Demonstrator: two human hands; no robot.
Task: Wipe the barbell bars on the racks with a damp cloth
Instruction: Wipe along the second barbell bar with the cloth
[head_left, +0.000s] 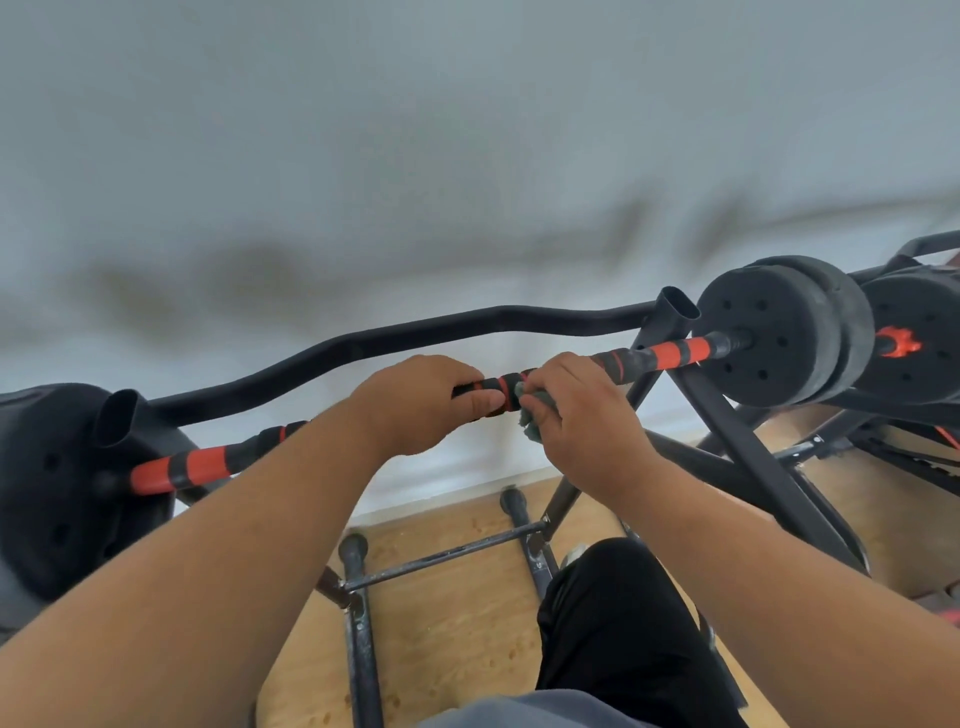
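A barbell bar (670, 352) wrapped in red and black bands lies across a black rack (737, 441), running from lower left to upper right. Black weight plates sit on both ends, one plate (779, 332) at the right and one plate (52, 483) at the left. My left hand (421, 402) grips the bar near its middle. Just to its right, my right hand (582, 410) holds a grey-green cloth (532, 423) wrapped round the bar; most of the cloth is hidden under the fingers.
A curved black bar (415, 332) sits on the rack behind the barbell, in front of a pale wall. The rack's legs and crossbar (441, 558) stand on a wooden floor. My dark-trousered leg (613, 623) is beside them. More dark equipment (914, 332) crowds the right edge.
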